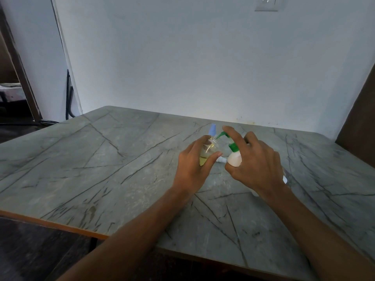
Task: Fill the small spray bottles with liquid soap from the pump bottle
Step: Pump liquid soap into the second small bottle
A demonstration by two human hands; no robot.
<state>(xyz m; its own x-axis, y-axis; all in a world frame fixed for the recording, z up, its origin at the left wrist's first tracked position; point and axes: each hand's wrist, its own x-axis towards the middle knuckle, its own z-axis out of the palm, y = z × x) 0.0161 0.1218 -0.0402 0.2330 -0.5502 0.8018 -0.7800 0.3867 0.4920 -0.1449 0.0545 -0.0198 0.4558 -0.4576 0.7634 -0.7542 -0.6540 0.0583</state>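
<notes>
My left hand [192, 165] grips a small clear spray bottle [207, 153] that stands open-necked on the table, with yellowish liquid in its lower part. My right hand [255, 165] holds the white pump bottle [235, 159]; its forefinger lies on the green pump head [225, 134]. The green spout points at the small bottle's neck. A blue spray cap [213, 129] shows just behind the small bottle. A white part [220, 159] lies on the table between my hands.
The grey marble-patterned table [121, 169] has an orange front edge and meets a white wall at the back. Another white object [285, 179] is partly hidden under my right wrist. A dark wooden panel [357, 128] stands at the right.
</notes>
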